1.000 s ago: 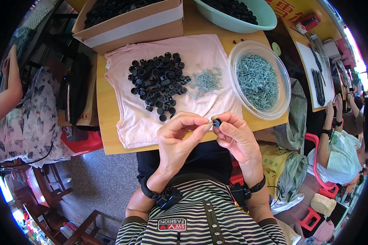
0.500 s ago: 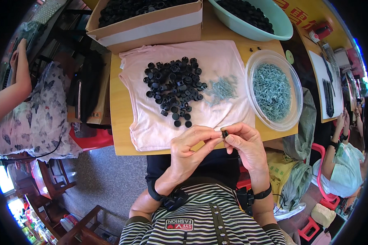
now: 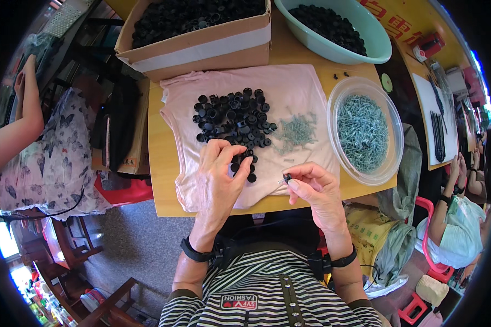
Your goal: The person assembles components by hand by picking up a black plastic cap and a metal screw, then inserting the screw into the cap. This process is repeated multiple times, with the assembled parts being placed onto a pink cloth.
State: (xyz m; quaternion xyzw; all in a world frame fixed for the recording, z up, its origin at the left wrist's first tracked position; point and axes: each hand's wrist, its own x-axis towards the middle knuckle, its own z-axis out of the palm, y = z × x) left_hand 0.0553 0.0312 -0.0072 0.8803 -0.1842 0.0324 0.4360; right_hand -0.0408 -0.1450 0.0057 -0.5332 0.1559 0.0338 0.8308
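Observation:
Between thumb and fingertips of my right hand (image 3: 317, 189), near the table's front edge, is a small black plastic cap (image 3: 287, 177). A thin silvery screw (image 3: 281, 181) sticks out of it to the left. My left hand (image 3: 217, 173) reaches over the near edge of a pile of black plastic caps (image 3: 235, 117), thumb and fingertips apart, with a few caps under and beside them. Both piles lie on a pale pink cloth (image 3: 181, 158); to the right of the caps is a small heap of loose screws (image 3: 299, 129).
A round clear tub (image 3: 333, 128) full of screws stands at the right. Behind the cloth are a cardboard box (image 3: 202, 52) and a light green basin (image 3: 311, 41), both holding black parts. Other people's arms show at the left (image 3: 24, 125) and right (image 3: 451, 177).
My hands have parted. The left let go of the small piece and moved left to the caps; the right still holds it, and a screw now shows sticking out.

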